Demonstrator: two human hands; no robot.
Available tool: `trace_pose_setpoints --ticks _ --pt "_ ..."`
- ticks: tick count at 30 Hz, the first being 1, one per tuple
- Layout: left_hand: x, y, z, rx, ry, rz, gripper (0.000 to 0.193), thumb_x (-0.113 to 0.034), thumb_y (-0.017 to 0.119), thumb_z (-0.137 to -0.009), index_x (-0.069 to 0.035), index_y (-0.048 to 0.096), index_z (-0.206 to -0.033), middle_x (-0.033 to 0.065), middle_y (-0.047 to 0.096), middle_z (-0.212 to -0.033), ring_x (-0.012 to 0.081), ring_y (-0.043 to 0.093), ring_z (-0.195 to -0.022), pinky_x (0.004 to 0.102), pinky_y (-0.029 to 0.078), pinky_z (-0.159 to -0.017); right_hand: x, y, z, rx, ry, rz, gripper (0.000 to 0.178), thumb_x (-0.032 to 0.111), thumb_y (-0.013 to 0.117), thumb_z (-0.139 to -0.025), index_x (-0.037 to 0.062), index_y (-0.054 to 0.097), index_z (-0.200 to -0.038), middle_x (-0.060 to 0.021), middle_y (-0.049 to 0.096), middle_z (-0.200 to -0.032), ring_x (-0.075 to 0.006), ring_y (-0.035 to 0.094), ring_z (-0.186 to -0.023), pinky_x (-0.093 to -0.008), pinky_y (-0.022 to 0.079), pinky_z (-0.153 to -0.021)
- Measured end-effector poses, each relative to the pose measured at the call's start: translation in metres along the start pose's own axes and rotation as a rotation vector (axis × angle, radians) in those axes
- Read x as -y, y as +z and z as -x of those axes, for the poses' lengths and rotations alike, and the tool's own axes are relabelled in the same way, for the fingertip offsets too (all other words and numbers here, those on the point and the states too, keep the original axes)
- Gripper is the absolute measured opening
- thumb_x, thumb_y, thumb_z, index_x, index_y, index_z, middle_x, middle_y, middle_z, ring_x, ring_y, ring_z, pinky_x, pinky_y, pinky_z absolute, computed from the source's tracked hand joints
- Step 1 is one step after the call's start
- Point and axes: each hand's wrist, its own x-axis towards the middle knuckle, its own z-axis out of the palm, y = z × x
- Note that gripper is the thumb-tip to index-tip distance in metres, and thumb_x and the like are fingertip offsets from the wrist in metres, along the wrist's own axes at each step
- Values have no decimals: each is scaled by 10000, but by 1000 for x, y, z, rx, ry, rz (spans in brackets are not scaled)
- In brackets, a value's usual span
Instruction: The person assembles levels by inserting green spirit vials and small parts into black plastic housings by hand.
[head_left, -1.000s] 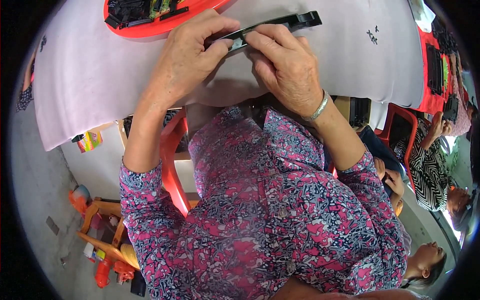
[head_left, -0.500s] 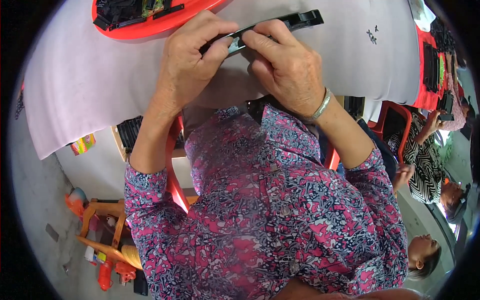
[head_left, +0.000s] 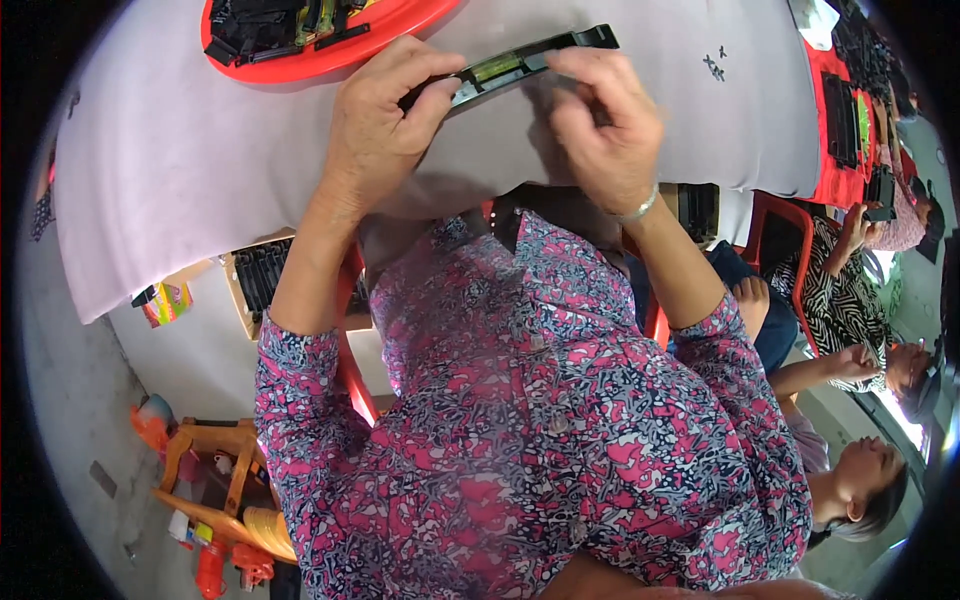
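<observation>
A long, narrow black plastic piece (head_left: pixel 588 40) slants up to the right above the pale tablecloth, with a yellow-green translucent insert (head_left: pixel 498 68) in its middle. My left hand (head_left: pixel 380 130) pinches its left end between thumb and fingers, which hide that end. Close to its right half is my right hand (head_left: pixel 617 135), slightly smeared, with thumb and index finger apart. The index fingertip overlaps the piece's lower edge; whether it touches cannot be told. Several small dark bits (head_left: pixel 714 68) lie on the cloth to the right.
At the far left, a red tray (head_left: pixel 285 72) holds black strips and some yellow-green parts. A red surface (head_left: pixel 835 190) with black parts is at the right, near seated people. Boxes of black strips (head_left: pixel 262 278) stand below the table edge. The pale tablecloth (head_left: pixel 200 170) covers my work table.
My right hand has come off the piece's middle and moved right and slightly down, uncovering the yellow-green insert. The left hand keeps its pinch. A neighbour's arm has shifted at the right.
</observation>
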Motion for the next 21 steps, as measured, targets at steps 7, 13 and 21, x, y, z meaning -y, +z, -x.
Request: trace_pose_setpoints --ticks 7,13,21 --pt "-22 -9 -9 10 -13 -62 192 -41 695 -901 13 699 -1085 72 666 -965 150 638 -863 263 500 -792 -18 -12 -8 -254 119 -94 211 -116 654 -801 -6 693 -977 -33 628 -929 -78 548 -684 -215 463 -631" --pt "-34 6 -28 33 -12 -125 205 -86 688 -878 -18 715 -1069 96 658 -913 251 657 -755 327 515 -707 -22 -13 -15 -216 134 46 230 -58 692 -859 20 694 -1075 -33 591 -1098 -57 544 -735 -217 477 -663" --pt "-37 17 -46 240 21 -388 186 -66 596 -860 -59 719 -999 128 630 -891 357 648 -862 477 505 -738 -15 -12 -15 -74 225 113 224 49 715 -887 40 730 -1110 -95 619 -1163 -103 595 -773 -261 517 -723"
